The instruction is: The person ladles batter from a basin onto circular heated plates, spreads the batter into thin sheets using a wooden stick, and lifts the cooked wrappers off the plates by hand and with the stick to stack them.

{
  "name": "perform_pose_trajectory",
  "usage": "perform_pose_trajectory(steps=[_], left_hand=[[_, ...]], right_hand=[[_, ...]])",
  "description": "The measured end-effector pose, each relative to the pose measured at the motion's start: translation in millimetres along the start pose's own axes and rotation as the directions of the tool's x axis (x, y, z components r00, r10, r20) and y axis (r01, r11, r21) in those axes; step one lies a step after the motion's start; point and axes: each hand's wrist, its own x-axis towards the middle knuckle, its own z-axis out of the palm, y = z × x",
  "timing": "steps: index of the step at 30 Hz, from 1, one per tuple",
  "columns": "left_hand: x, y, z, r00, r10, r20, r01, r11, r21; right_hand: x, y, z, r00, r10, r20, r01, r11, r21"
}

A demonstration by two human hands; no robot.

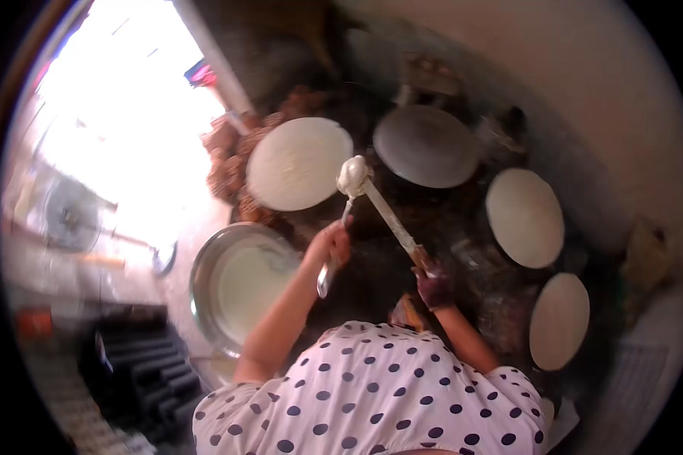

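Observation:
My left hand (330,244) is closed round the handle of a metal ladle (325,280). The ladle's bowl, coated in thick white batter (353,176), points away from me. In my right hand (434,287), which looks dark, as if gloved or wrapped, is a long flat spatula (388,215) smeared with white. Its far end meets the ladle's bowl. Just beyond, on the left, a round griddle (300,163) is covered with a pale layer of batter. A bare grey griddle (426,145) lies to the right of the ladle.
A wide steel basin (197,292) of pale batter stands left of my left arm. Pale rounds cover two more griddles, one at right (525,218) and one nearer (559,322). Bricks (226,163) edge the far left. A pedestal fan (72,214) stands by the bright doorway.

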Motion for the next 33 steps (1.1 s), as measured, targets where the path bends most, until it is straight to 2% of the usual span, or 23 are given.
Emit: perform_pose_trajectory(steps=[1,3,5,6,7,8,9,10,12,14,15,17,19,21,23,24,25,26,27,29,30,32,33], left_hand=[[55,3,6,0.957,-0.235,0.171,0.282,0.893,-0.352],[139,10,36,0.898,-0.343,0.277,0.438,0.763,-0.476],[185,11,80,0.903,-0.337,0.266,0.406,0.871,-0.275],[192,9,93,0.947,-0.236,0.219,0.240,0.971,0.009],[190,7,119,0.972,-0.123,0.199,0.060,0.953,0.296],[196,3,134,0.982,0.005,0.188,-0.110,0.829,0.549],[208,0,149,0.982,0.005,0.186,-0.109,0.828,0.550],[223,-4,162,0.975,0.042,0.217,-0.163,0.800,0.577],[255,-15,186,0.968,0.060,0.243,-0.200,0.768,0.608],[297,-24,210,0.977,-0.111,0.184,0.015,0.888,0.459],[317,-28,218,0.966,-0.200,0.166,0.127,0.920,0.371],[363,-44,210,0.951,-0.248,0.182,0.165,0.910,0.380],[394,-58,202,0.985,-0.114,0.128,0.025,0.835,0.550],[409,-57,199,0.993,-0.072,0.095,-0.001,0.794,0.608],[436,-57,176,0.997,-0.024,0.071,-0.029,0.747,0.664],[475,-63,137,0.887,0.179,0.425,-0.453,0.511,0.730],[494,-63,123,0.772,0.220,0.597,-0.633,0.351,0.690],[514,-63,109,0.622,0.250,0.742,-0.783,0.182,0.595],[523,-60,104,0.670,0.195,0.717,-0.690,-0.192,0.698],[529,-53,104,0.726,0.159,0.669,-0.503,-0.540,0.675],[518,-45,117,0.743,0.223,0.630,-0.403,-0.603,0.689],[485,-34,140,0.762,0.268,0.589,-0.307,-0.652,0.694],[466,-24,157,0.857,0.349,0.379,-0.246,-0.369,0.896]], right_hand=[[1,21,-10,0.997,0.065,0.043,-0.060,0.992,-0.109],[6,63,-31,0.987,0.147,0.067,-0.130,0.969,-0.209],[-4,119,-77,0.993,0.109,0.049,-0.092,0.962,-0.257],[-18,160,-69,1.000,0.017,-0.015,-0.022,0.874,-0.486],[-22,180,-79,0.973,0.205,-0.108,-0.231,0.878,-0.418],[-26,199,-90,0.903,0.383,-0.195,-0.429,0.841,-0.330],[0,202,-116,0.850,0.510,-0.131,-0.521,0.851,-0.063],[30,198,-137,0.848,0.515,-0.125,-0.524,0.849,-0.061],[90,191,-163,0.934,0.243,-0.262,-0.297,0.935,-0.192],[133,202,-159,0.946,0.178,-0.271,-0.215,0.970,-0.111],[148,209,-151,0.945,0.241,-0.221,-0.268,0.958,-0.101],[173,221,-133,0.929,0.362,-0.079,-0.370,0.913,-0.172],[171,227,-119,0.903,0.429,-0.013,-0.420,0.876,-0.238],[169,232,-101,0.874,0.483,0.047,-0.448,0.840,-0.307],[151,227,-78,0.841,0.487,-0.237,-0.500,0.866,0.005],[153,218,-65,0.786,0.537,-0.306,-0.516,0.843,0.153],[149,235,-30,0.784,0.538,-0.311,-0.503,0.843,0.191],[168,220,-27,0.735,0.670,-0.106,-0.664,0.742,0.088],[196,200,-22,0.619,0.781,0.086,-0.780,0.624,-0.052],[227,196,21,0.608,0.794,0.020,-0.791,0.607,-0.069],[236,199,31,0.602,0.797,0.052,-0.793,0.589,0.156],[227,187,25,0.611,0.791,0.034,-0.777,0.591,0.216],[230,183,19,0.642,0.766,-0.003,-0.736,0.618,0.279]])
